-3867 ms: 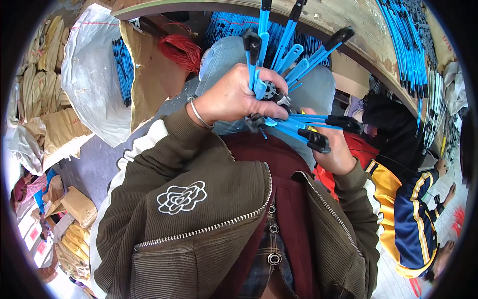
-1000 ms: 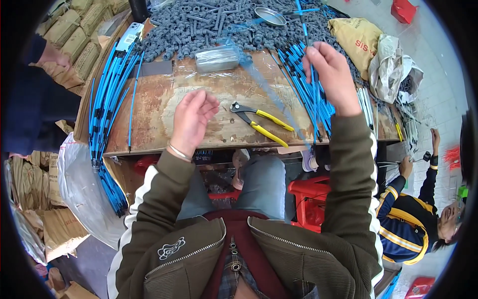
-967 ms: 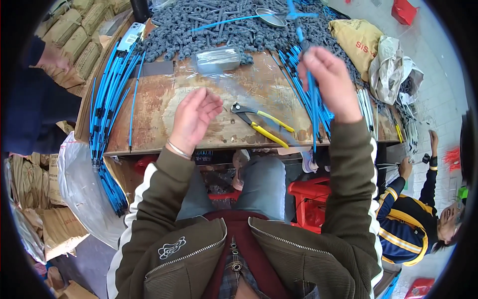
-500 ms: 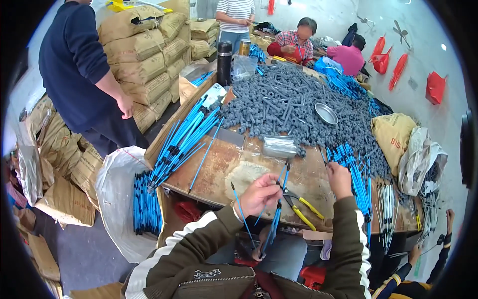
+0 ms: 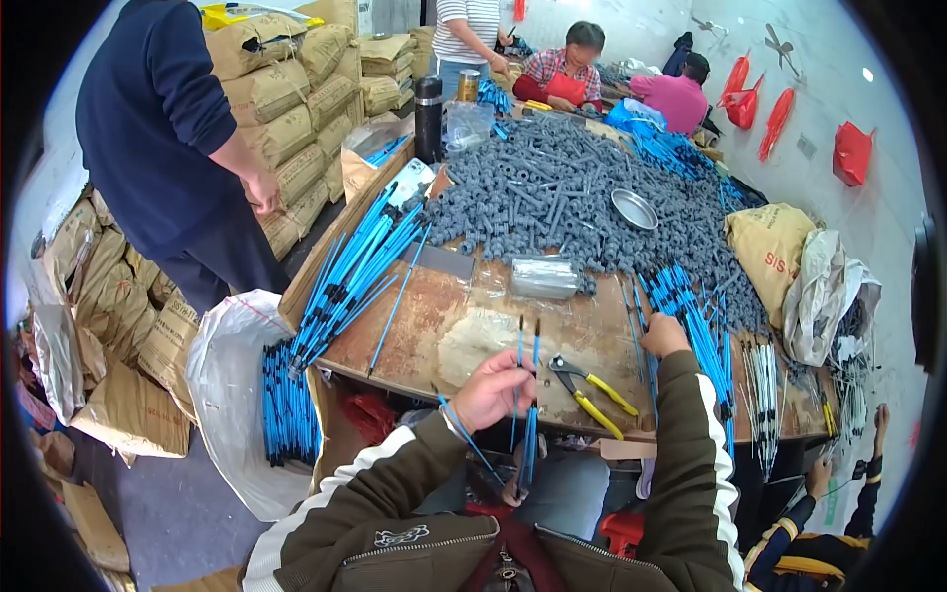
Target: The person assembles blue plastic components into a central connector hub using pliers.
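Note:
My left hand (image 5: 493, 392) is closed in a pinch on thin blue rods (image 5: 531, 434) with dark tips, which stand nearly upright over the near table edge. Another blue rod (image 5: 470, 436) slants beside its wrist. My right hand (image 5: 666, 336) lies at the left side of a bundle of blue rods (image 5: 691, 318) with black fittings. Its fingers are curled, and what they grip is hidden by the hand. Between my hands, yellow-handled pliers (image 5: 594, 395) rest on the wooden table (image 5: 414, 340).
Grey plastic fittings (image 5: 552, 187) are heaped across the table, with a metal dish (image 5: 634, 209) on top. A clear-wrapped packet (image 5: 545, 277) lies before them. More blue rods (image 5: 360, 261) lie left; white rods (image 5: 760, 390) lie right. A person (image 5: 173, 148) stands left; another's hand (image 5: 819, 477) is lower right.
My left hand has moved slightly left and down, and its rods stand straighter, uncovering the pliers. My right hand has moved a little farther out, against the right-hand rods.

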A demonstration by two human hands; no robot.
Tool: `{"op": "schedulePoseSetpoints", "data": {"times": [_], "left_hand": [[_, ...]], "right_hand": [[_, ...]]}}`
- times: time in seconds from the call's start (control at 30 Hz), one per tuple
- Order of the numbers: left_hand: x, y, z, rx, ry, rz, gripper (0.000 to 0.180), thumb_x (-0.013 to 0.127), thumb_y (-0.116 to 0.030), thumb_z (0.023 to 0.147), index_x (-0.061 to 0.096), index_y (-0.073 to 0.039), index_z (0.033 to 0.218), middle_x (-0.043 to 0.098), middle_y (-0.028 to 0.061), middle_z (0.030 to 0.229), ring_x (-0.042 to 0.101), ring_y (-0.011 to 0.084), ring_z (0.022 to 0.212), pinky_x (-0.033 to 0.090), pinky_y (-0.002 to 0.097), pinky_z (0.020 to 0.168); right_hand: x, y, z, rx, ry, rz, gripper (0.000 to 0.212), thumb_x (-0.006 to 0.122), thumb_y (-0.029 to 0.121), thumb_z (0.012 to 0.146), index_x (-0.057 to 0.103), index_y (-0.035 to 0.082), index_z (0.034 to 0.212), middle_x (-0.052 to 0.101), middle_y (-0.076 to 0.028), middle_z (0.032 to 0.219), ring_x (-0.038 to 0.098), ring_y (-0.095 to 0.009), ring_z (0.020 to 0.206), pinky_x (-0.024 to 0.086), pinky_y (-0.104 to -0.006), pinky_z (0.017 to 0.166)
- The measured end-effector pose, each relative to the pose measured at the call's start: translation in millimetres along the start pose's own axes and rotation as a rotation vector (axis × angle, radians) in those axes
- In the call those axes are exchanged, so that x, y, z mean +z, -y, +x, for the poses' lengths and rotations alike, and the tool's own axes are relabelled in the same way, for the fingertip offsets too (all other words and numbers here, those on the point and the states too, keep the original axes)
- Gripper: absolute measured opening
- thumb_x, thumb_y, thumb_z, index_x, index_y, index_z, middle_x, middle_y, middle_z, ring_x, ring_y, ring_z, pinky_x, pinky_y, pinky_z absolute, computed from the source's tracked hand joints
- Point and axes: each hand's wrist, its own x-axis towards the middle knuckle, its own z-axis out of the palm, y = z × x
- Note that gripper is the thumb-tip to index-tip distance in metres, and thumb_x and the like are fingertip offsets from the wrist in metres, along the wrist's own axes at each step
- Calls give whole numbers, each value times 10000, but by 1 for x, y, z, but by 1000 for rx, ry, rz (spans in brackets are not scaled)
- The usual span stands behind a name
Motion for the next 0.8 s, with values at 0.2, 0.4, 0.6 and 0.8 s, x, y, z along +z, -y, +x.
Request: {"op": "schedulePoseSetpoints", "data": {"times": [0.2,0.4,0.6,0.8], "left_hand": [[-32,5,16,0,269,-270,136,456,-112,897,540,-86,1001,572,84,690,541,171,562,420,275,504],[-31,-2,9,-31,98,-190,157,439,-150,910,541,-86,1009,620,119,778,598,206,668,480,309,607],[-1,-9,14,-45,64,-170,150,496,-187,903,540,-89,1008,631,106,810,600,214,678,488,344,649],[12,0,11,178,164,-26,147,515,-176,900,502,-96,1022,615,94,818,593,194,693,481,325,657]], "right_hand": [[-37,-2,-18,-104,-246,181,215,554,188,798,566,-22,844,615,-224,789,592,-394,760,478,-462,679],[-149,73,-88,-226,-424,722,122,510,117,852,509,-4,844,574,-148,656,594,-233,568,454,-340,521],[-128,125,-162,-508,114,923,149,579,134,821,539,-6,853,588,-80,603,603,-187,543,453,-319,487],[-81,128,-161,-582,125,730,153,597,151,798,576,2,824,599,-141,672,613,-266,611,475,-336,559]]}}
